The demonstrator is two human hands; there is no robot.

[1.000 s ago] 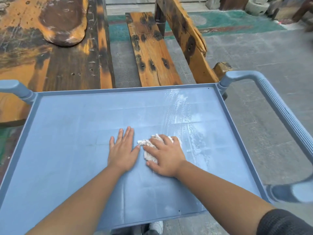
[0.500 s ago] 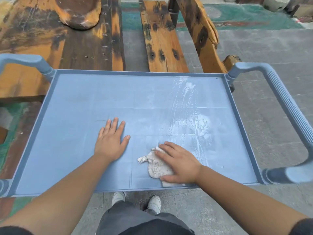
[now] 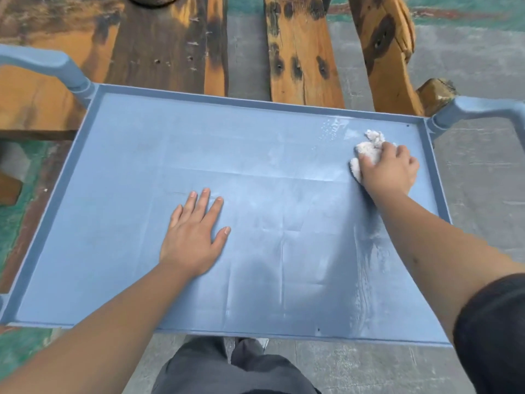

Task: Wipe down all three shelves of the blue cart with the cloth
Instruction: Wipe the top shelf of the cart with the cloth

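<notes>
The blue cart's top shelf [image 3: 119, 211] fills the middle of the head view, a flat tray with a low rim. My right hand [image 3: 387, 172] grips a crumpled white cloth [image 3: 369, 147] and holds it down on the shelf near the far right corner. A wet streak runs along the right side behind it. My left hand [image 3: 194, 237] rests flat on the shelf at its centre, fingers straight and spread. The two lower shelves are hidden under the top one.
Blue handles rise at the far left [image 3: 48, 64] and far right [image 3: 480, 109] corners. A worn wooden table [image 3: 142, 46] and a wooden bench [image 3: 301, 58] stand just beyond the cart. Grey stone floor [image 3: 483, 194] lies to the right. My legs are at the near edge.
My right hand has swept the cloth from the near middle of the shelf out to the far right corner. My left hand stayed flat near the centre.
</notes>
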